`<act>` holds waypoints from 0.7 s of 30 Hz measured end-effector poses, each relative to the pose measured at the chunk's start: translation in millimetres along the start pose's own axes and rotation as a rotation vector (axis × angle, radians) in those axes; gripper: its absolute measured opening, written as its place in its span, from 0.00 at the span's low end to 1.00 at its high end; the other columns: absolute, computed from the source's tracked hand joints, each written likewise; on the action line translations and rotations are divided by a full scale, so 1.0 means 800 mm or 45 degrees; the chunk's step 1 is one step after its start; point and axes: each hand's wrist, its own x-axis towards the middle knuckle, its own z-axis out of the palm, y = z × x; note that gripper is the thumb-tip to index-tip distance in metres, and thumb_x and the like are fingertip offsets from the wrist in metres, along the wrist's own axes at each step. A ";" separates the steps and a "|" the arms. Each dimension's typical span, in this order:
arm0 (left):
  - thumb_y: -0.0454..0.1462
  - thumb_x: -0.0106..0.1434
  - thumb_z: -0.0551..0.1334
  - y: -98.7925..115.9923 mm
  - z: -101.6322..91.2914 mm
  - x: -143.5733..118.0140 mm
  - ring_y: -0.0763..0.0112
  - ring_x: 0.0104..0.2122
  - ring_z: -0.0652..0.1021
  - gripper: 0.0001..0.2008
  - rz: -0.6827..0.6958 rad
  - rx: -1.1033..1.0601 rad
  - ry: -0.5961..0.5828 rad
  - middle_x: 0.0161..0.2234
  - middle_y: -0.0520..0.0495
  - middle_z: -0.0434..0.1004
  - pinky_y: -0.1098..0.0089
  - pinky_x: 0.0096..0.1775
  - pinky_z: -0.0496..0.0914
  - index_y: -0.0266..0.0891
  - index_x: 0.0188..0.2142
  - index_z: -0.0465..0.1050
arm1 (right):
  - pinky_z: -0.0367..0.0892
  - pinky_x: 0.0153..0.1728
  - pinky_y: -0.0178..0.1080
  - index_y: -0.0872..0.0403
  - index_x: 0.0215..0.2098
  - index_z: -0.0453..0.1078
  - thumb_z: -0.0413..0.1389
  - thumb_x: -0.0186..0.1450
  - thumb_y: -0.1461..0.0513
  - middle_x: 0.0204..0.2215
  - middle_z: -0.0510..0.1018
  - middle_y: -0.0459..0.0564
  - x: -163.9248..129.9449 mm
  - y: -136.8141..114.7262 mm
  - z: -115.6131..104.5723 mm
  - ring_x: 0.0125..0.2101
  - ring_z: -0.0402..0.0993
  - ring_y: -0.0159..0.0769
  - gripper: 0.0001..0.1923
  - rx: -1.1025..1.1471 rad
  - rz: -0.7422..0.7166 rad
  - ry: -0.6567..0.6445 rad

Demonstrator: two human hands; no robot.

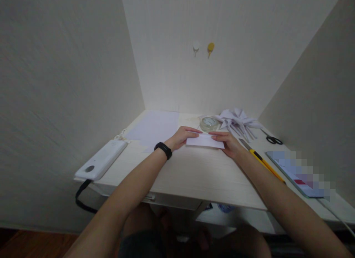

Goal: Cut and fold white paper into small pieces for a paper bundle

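Observation:
A small folded piece of white paper (204, 141) is held level between my two hands, just above the desk. My left hand (185, 136), with a black band on its wrist, pinches the paper's left end between thumb and fingers. On the right end, my right hand (227, 141) grips it the same way, thumb on top. Behind the paper sits a roll of clear tape (209, 124). To its right lies a bundle of folded white paper shapes (237, 121). Flat white sheets (155, 126) rest at the back left.
A yellow utility knife (266, 163) lies beside my right forearm. Black-handled scissors (274, 140) and a tablet-like device (296, 175) with a cable are further right. A white power-bank-like box (102, 160) stands at the left edge. Two hooks (210, 47) hang on the back wall.

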 end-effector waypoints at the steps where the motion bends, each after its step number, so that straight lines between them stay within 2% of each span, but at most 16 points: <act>1: 0.28 0.47 0.71 0.000 0.000 0.000 0.69 0.30 0.78 0.13 0.000 -0.006 -0.003 0.31 0.40 0.82 0.68 0.37 0.70 0.31 0.35 0.82 | 0.70 0.30 0.38 0.53 0.33 0.81 0.69 0.44 0.65 0.29 0.83 0.49 -0.001 0.000 0.001 0.28 0.75 0.37 0.16 0.000 0.000 0.007; 6: 0.28 0.49 0.68 -0.001 -0.001 -0.001 0.69 0.32 0.78 0.12 0.022 -0.043 -0.038 0.35 0.39 0.83 0.68 0.39 0.70 0.31 0.36 0.82 | 0.67 0.28 0.37 0.54 0.31 0.82 0.69 0.42 0.65 0.26 0.82 0.48 -0.003 -0.002 0.003 0.26 0.73 0.34 0.15 0.010 -0.014 0.019; 10: 0.33 0.51 0.71 -0.001 0.001 -0.002 0.69 0.34 0.78 0.12 0.063 -0.027 -0.070 0.37 0.38 0.83 0.68 0.41 0.69 0.31 0.37 0.82 | 0.67 0.31 0.36 0.54 0.30 0.82 0.71 0.41 0.64 0.27 0.82 0.48 -0.003 -0.002 0.002 0.28 0.73 0.33 0.16 0.016 -0.017 0.015; 13: 0.38 0.50 0.74 0.000 0.006 -0.002 0.69 0.35 0.78 0.16 0.074 -0.028 -0.069 0.39 0.38 0.82 0.69 0.41 0.69 0.32 0.37 0.82 | 0.67 0.33 0.37 0.53 0.30 0.82 0.71 0.41 0.63 0.28 0.83 0.48 0.000 0.002 0.001 0.29 0.74 0.34 0.16 -0.013 -0.051 0.020; 18: 0.48 0.54 0.71 -0.008 0.009 0.003 0.70 0.30 0.77 0.21 -0.018 0.063 0.053 0.35 0.41 0.82 0.70 0.33 0.67 0.33 0.40 0.81 | 0.66 0.34 0.39 0.53 0.31 0.82 0.72 0.42 0.61 0.28 0.83 0.49 0.002 0.009 0.002 0.29 0.73 0.34 0.17 -0.101 -0.079 0.007; 21: 0.48 0.55 0.70 -0.014 0.006 0.005 0.74 0.24 0.73 0.19 -0.038 0.228 0.062 0.28 0.44 0.79 0.72 0.26 0.62 0.32 0.34 0.81 | 0.66 0.36 0.40 0.52 0.31 0.82 0.72 0.42 0.59 0.29 0.83 0.49 0.002 0.011 0.003 0.31 0.73 0.35 0.17 -0.145 -0.117 0.007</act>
